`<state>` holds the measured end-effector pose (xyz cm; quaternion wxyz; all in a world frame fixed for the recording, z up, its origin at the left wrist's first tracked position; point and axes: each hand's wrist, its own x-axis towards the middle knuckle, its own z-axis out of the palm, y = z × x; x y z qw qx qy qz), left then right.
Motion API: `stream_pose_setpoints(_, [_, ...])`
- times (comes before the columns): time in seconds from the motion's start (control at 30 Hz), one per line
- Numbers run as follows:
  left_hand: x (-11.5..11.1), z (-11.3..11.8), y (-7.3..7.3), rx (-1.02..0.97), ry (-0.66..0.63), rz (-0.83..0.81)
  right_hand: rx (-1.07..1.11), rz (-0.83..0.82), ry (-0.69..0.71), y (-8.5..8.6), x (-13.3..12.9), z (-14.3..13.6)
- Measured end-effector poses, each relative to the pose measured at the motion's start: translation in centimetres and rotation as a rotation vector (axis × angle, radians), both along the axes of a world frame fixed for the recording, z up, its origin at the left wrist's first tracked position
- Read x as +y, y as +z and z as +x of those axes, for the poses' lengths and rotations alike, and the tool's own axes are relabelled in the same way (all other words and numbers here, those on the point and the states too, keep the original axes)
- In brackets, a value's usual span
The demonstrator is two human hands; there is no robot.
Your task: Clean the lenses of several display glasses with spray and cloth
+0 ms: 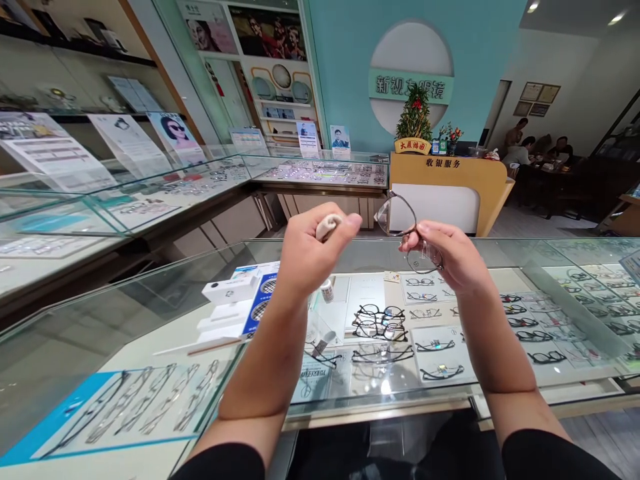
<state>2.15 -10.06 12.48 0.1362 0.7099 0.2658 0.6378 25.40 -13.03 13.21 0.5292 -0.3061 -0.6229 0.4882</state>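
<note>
My right hand (447, 253) pinches a pair of thin dark-rimmed eyeglasses (415, 212) near the bridge, holding them up above the glass counter. One round lens is on the upper left of the fingers and the other hangs below them. To the left of the glasses is my left hand (317, 243), closed around a bunched pale cloth (328, 227), with only a fold of it showing between thumb and fingers. A small gap separates this hand from the glasses. Beneath both hands, a stack of black-framed eyeglasses (380, 323) and a small bottle (327, 291) are by the counter.
The glass display counter (370, 400) runs across in front of me, with rows of frames (530, 327) at right. White boxes (230, 291) are at its left, near a tray of glasses (135, 407). Beyond stand a yellow cashier desk (450, 175) and, far right, several seated people.
</note>
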Motion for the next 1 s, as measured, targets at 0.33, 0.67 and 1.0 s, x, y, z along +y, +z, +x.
stream_pose_setpoints(0.33, [0.0, 0.9, -0.5, 0.259, 0.156, 0.357, -0.182, 0.069, 0.025, 0.3, -0.4, 0.4])
stream_pose_setpoints(0.67, [0.3, 1.0, -1.1, -0.011, 0.234, 0.355, -0.203, 0.435, -0.325, 0.0, -1.2, 0.4])
stream_pose_setpoints(1.0, [0.1, 1.8, -1.2, -0.218, 0.148, 0.262, -0.243, 0.484, -0.402, -0.6, -1.4, -0.5])
